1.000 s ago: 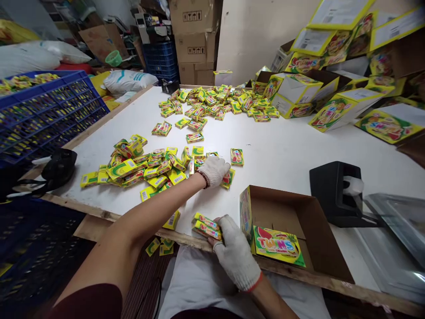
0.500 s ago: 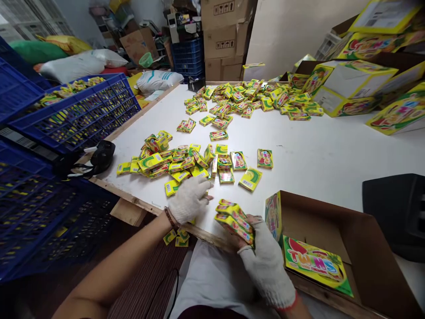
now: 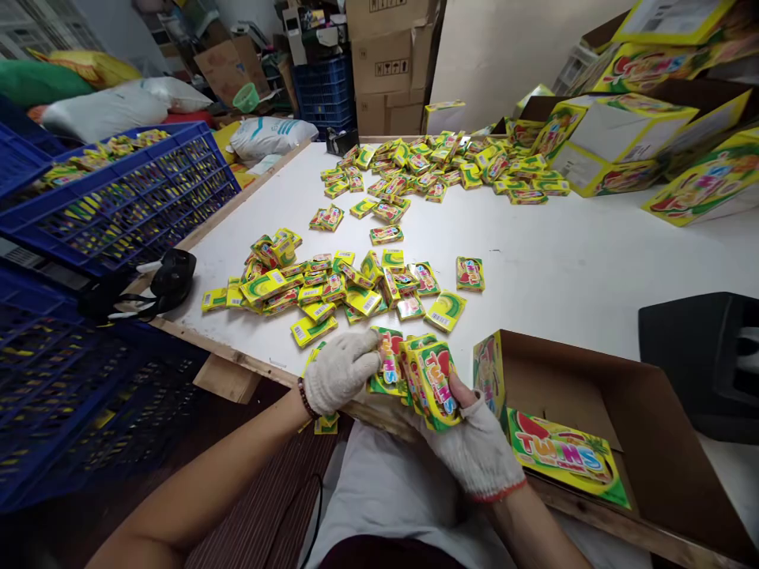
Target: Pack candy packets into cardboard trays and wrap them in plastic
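Both my hands wear white knit gloves and meet at the near edge of the white table [image 3: 569,269]. My right hand [image 3: 474,442] is closed around a stack of small yellow-green candy packets [image 3: 430,379], held upright. My left hand [image 3: 341,370] is closed on one more packet [image 3: 388,365] and presses it against the left side of that stack. Just beyond my hands lies a loose pile of the same packets [image 3: 332,284]. An open brown carton [image 3: 598,387] sits to the right of my right hand, with a printed yellow-green sheet [image 3: 560,457] lying in it.
A larger heap of packets [image 3: 432,170] lies at the table's far end beside stacked yellow display boxes [image 3: 622,134]. Blue crates [image 3: 118,197] holding packets stand at the left. A black tape dispenser [image 3: 169,276] sits on the left edge, a black box [image 3: 700,363] on the right.
My left hand drew back from the pile with a packet and brought it to the stack. My right hand lifted the stack off the table edge and turned it upright.
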Demonstrator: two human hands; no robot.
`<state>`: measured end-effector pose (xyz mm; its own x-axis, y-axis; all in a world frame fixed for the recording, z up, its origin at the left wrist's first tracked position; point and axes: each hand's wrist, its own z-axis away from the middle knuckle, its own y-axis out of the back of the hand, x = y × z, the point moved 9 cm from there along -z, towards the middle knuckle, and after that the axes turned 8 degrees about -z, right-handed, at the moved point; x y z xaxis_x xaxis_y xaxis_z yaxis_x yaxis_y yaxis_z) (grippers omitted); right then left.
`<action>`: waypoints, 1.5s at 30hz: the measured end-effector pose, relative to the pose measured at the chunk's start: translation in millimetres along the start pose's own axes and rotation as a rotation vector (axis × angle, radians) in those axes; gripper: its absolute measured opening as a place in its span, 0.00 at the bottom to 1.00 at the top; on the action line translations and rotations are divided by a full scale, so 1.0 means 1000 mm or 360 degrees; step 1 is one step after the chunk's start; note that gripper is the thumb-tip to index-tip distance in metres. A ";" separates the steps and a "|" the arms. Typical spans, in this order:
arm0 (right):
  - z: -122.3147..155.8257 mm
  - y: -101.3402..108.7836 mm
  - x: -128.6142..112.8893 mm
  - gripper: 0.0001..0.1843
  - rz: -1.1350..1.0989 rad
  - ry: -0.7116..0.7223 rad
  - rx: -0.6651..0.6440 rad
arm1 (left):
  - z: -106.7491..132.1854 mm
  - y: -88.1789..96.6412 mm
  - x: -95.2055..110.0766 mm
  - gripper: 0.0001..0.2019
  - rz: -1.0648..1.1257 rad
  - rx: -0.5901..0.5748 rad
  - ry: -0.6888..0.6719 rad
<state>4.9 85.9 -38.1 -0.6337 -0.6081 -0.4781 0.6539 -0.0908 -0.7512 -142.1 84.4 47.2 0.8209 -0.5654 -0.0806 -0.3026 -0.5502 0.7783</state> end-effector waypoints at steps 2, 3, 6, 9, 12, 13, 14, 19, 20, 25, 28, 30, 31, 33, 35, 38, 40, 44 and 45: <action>0.001 0.000 0.004 0.23 -0.0205 -0.0068 -0.0009 | 0.000 -0.001 -0.007 0.12 0.0146 -0.0006 0.0177; 0.001 0.001 0.004 0.23 -0.0247 -0.0067 -0.0002 | 0.001 -0.001 -0.014 0.12 0.0215 -0.0026 0.0279; -0.003 0.003 0.008 0.24 -0.0351 -0.0094 0.0056 | 0.005 -0.003 -0.027 0.10 0.0317 -0.0206 0.0394; -0.009 0.007 0.008 0.19 -0.0486 -0.0040 0.0166 | 0.005 -0.008 -0.028 0.11 0.0274 -0.0440 0.0381; -0.011 0.017 0.005 0.17 -0.0545 0.0058 0.0275 | 0.002 -0.019 -0.032 0.12 0.0178 -0.0590 0.0586; -0.010 0.021 0.005 0.17 -0.0537 0.0074 0.0301 | 0.000 -0.025 -0.033 0.19 0.0130 -0.0645 0.0665; -0.010 0.024 0.004 0.17 -0.0520 0.0090 0.0316 | -0.003 -0.033 -0.034 0.27 0.0082 -0.0706 0.0722; -0.005 0.035 0.002 0.21 -0.0392 0.0157 0.0332 | -0.016 -0.079 -0.028 0.30 0.0075 -0.0984 0.0786; -0.005 0.037 0.001 0.22 -0.0334 0.0177 0.0335 | -0.019 -0.085 -0.029 0.25 0.0091 -0.1015 0.0783; 0.008 0.031 -0.024 0.31 0.0671 0.0553 0.0267 | -0.032 -0.084 -0.046 0.19 0.0447 -0.1209 0.0786; 0.021 -0.001 -0.041 0.28 0.1657 0.1030 0.0079 | -0.032 -0.085 -0.044 0.23 0.1057 -0.1539 0.0841; 0.028 -0.025 -0.043 0.24 0.2109 0.1372 -0.0083 | -0.034 -0.085 -0.035 0.24 0.1256 -0.1731 0.0785; 0.029 -0.034 -0.040 0.23 0.2244 0.1472 -0.0159 | -0.034 -0.085 -0.031 0.24 0.1274 -0.1807 0.0749; 0.026 -0.042 -0.035 0.23 0.2364 0.1525 -0.0245 | -0.032 -0.085 -0.028 0.26 0.1193 -0.1871 0.0738; 0.022 -0.042 -0.032 0.25 0.2423 0.1523 -0.0220 | -0.029 -0.078 -0.034 0.28 0.1007 -0.1786 0.0743; 0.016 -0.035 -0.031 0.22 0.2609 0.1488 -0.0076 | -0.017 -0.051 -0.048 0.21 0.0586 -0.1554 0.0629; 0.007 -0.026 -0.029 0.24 0.2682 0.1351 0.0007 | 0.003 -0.035 -0.053 0.16 0.0266 -0.1533 0.0502; -0.008 -0.014 -0.029 0.38 0.2585 0.1165 0.0071 | 0.044 -0.020 -0.059 0.23 0.0040 -0.1511 0.0484; -0.010 -0.013 -0.029 0.38 0.2559 0.1157 0.0066 | 0.047 -0.017 -0.063 0.23 0.0114 -0.1423 0.0567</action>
<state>10.4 112.8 -18.6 0.5573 0.3337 -0.7603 0.7597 0.1645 0.6291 -211.5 100.8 9.6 0.9583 -0.2785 0.0646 0.0022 0.2329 0.9725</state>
